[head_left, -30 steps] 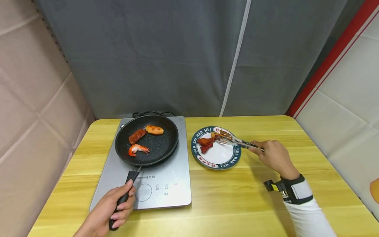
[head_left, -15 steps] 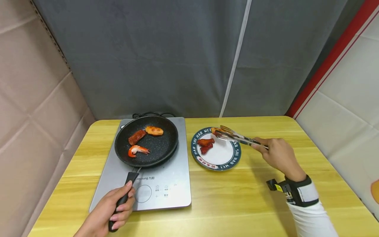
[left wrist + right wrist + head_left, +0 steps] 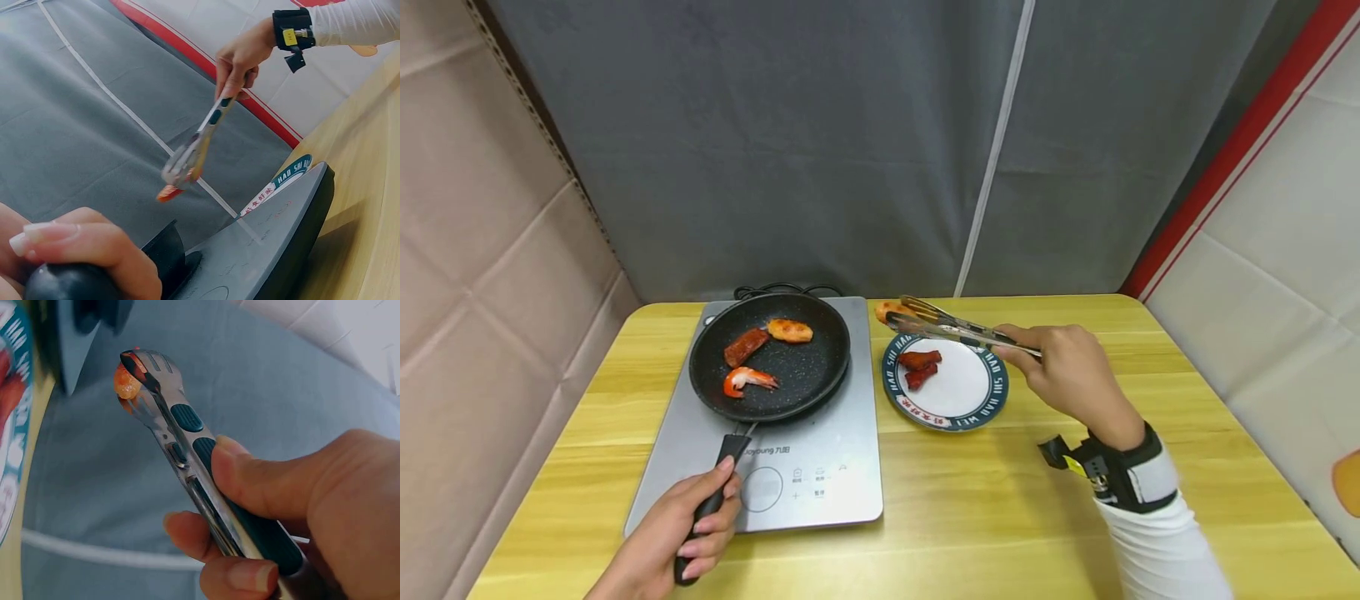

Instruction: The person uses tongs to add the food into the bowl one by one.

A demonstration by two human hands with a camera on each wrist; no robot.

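Observation:
My left hand (image 3: 681, 529) grips the black handle of a frying pan (image 3: 805, 387), which sits on a silver induction cooker (image 3: 842, 492). Inside the pan lie a shrimp (image 3: 749, 380), a reddish-brown piece of meat (image 3: 747, 347) and a golden-brown piece (image 3: 791, 331). Metal tongs (image 3: 951, 329) with dark green grips are held in my right hand (image 3: 1067, 367). Between the tongs' tips is an orange-brown piece of food (image 3: 127, 383), raised over the far left rim of the plate (image 3: 973, 387). Two small drumsticks (image 3: 919, 369) lie on that plate.
A yellow wooden table (image 3: 955, 517) carries everything. Black cable (image 3: 786, 287) is coiled behind the cooker. A grey curtain (image 3: 805, 150) hangs at the back, with padded pale walls (image 3: 497, 250) on the left and white panels on the right.
The tongs have lifted the orange-brown food piece off the plate and carried it left toward the pan. My left hand and the pan have stayed in place.

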